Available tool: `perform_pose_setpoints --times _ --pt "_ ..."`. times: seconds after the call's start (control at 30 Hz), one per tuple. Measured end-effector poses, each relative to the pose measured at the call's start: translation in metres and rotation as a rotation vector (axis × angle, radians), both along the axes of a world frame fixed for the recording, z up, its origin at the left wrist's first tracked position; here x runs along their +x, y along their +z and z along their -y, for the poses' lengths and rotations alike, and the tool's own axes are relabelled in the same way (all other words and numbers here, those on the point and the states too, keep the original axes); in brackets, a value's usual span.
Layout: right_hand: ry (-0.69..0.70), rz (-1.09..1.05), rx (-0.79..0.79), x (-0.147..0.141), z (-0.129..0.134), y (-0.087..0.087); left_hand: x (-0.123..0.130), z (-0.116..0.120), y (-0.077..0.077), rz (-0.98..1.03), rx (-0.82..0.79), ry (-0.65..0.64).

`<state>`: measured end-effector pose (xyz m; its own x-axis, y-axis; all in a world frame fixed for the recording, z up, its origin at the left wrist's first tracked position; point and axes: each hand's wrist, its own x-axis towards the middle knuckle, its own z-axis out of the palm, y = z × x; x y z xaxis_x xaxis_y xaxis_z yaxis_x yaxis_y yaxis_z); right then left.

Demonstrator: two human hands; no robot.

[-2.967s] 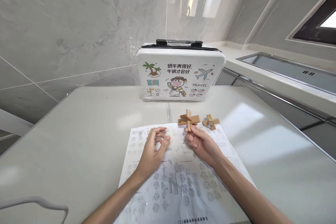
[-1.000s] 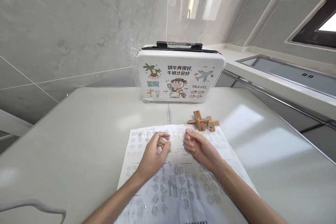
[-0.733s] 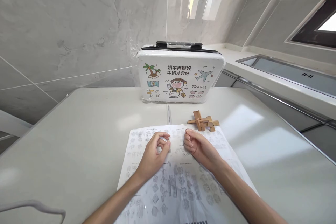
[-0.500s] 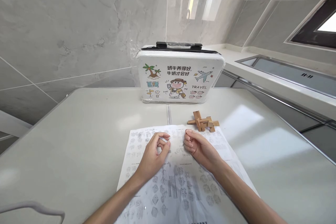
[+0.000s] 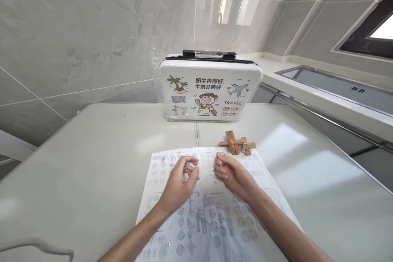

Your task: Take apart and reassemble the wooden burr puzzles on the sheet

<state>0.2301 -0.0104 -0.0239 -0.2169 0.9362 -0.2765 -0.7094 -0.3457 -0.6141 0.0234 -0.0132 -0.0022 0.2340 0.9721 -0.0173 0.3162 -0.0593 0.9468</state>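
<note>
A large printed sheet (image 5: 204, 213) with small diagrams lies on the white table (image 5: 101, 163). My left hand (image 5: 181, 182) rests on its upper part, fingers loosely curled with a gap between thumb and forefinger, holding nothing. To the right, my right hand (image 5: 235, 174) lies on the same sheet with its fingers curled in, and nothing shows in them. Just beyond my right hand, a small pile of interlocking wooden pieces (image 5: 236, 143) sits at the sheet's top right edge. The two hands are apart.
Behind the sheet stands a white case (image 5: 211, 90) with cartoon prints, a black handle and clear plastic wrap, close to the grey tiled wall (image 5: 92, 28). A counter with a sink (image 5: 337, 88) is at the right. A grey cord (image 5: 37, 243) crosses the lower left corner.
</note>
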Motion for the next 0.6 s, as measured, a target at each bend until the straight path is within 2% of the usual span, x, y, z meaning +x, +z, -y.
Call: perform_pose_setpoints --times 0.6 --pt "0.015 0.045 0.0 -0.0023 0.0011 0.0073 -0.0005 0.0003 0.0024 -0.008 -0.008 -0.007"
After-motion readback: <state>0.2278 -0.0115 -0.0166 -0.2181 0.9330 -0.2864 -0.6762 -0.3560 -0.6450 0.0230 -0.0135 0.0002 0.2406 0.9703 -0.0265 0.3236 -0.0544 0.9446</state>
